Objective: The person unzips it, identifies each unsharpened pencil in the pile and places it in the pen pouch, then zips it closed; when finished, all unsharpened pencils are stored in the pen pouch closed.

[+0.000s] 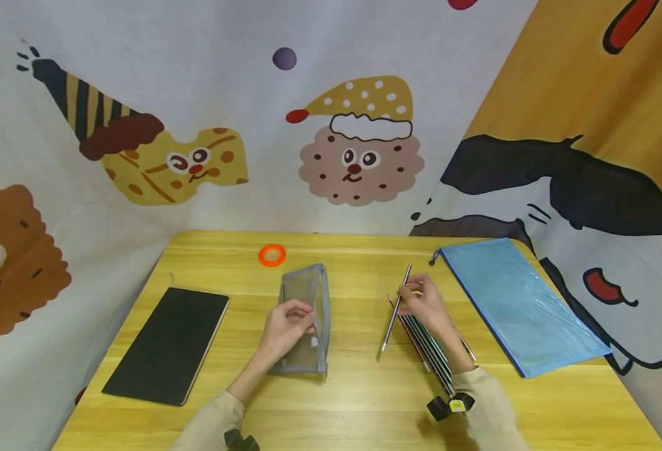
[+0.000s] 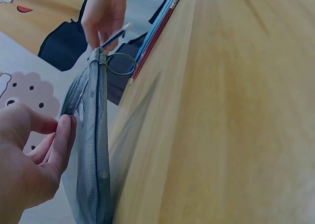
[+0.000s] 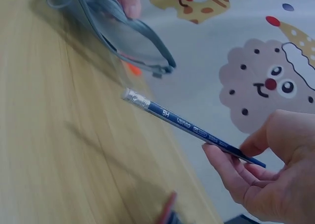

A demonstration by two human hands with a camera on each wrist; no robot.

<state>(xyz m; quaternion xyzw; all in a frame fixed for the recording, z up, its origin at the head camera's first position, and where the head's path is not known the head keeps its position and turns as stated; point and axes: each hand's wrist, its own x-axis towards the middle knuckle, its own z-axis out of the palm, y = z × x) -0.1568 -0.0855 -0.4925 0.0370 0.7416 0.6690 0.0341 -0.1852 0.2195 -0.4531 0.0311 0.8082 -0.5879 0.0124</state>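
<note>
My left hand (image 1: 285, 327) pinches the side of a grey mesh zipper pencil case (image 1: 301, 285), which stands upright on its edge with its zipped side parted. In the left wrist view, the thumb and fingers hold the rim of the case (image 2: 93, 150). Between the thumb and fingers of my right hand (image 1: 426, 304) is a dark blue pencil (image 3: 182, 124), its white eraser end pointing towards the pencil case and apart from it. Beneath the right hand, several more pencils (image 1: 433, 351) lie side by side on the table, partly hidden by the forearm.
A black notebook (image 1: 170, 344) lies at the left of the wooden table (image 1: 359, 401). An orange tape roll (image 1: 261, 255) sits behind the pencil case. At the right lies a blue zipper pouch (image 1: 525, 307). A printed cloth (image 1: 223, 75) hangs behind the table.
</note>
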